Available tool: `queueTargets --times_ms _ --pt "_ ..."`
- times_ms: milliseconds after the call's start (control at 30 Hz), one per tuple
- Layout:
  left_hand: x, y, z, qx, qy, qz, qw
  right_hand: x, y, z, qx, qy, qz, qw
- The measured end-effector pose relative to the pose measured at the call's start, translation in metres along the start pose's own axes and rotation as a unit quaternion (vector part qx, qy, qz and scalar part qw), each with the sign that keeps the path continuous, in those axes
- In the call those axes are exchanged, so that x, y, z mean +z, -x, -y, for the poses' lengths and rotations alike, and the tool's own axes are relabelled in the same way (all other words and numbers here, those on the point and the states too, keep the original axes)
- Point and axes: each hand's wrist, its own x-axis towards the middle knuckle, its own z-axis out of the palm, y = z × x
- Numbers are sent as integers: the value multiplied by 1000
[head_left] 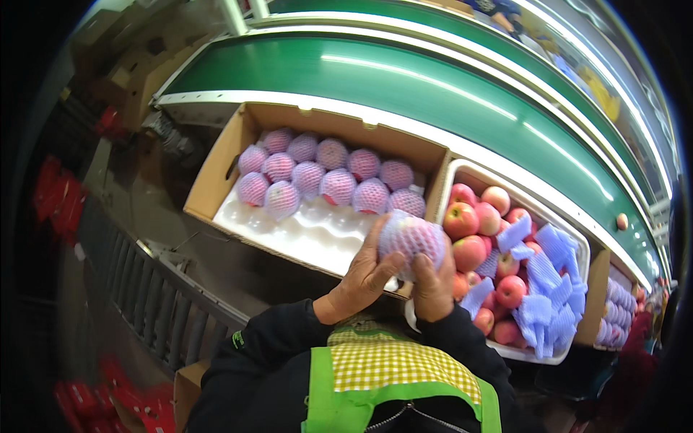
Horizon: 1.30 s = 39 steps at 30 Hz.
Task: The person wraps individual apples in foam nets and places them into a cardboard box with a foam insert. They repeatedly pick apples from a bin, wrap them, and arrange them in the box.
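Observation:
Between my two hands is an apple [413, 242] in a purple foam net sleeve, held over the right front corner of the cardboard box [209, 180]. My left hand [369, 273] grips it from the left, and my right hand [434, 289] closes on it from the lower right. Inside the box, a white molded tray [289, 234] carries rows of net-wrapped apples [308, 177] at the back; its front cups hold none. To the right, a white crate [577, 289] contains bare red apples [471, 252] and loose purple foam net sleeves [556, 281].
A green conveyor belt [375, 72] runs behind the box and crate, with one apple [621, 221] on its right part. Another box of wrapped apples [613, 317] stands at far right. A grey roller rack [162, 289] lies at left. A person [498, 11] is across the belt.

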Motion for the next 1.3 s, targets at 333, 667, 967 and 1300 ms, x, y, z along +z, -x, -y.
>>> queueTargets --times_ms 333,667,967,1300 --pt "-91 -24 -43 -206 -11 -37 978 3 -1 13 156 -30 145 977" --pt "-182 -66 31 -354 -121 -104 922 -8 6 13 124 31 107 986" --pt "-190 -75 9 -321 -610 155 708 -16 15 12 129 44 91 986" --pt "-167 -68 27 143 -743 327 567 -18 29 46 11 271 59 961"
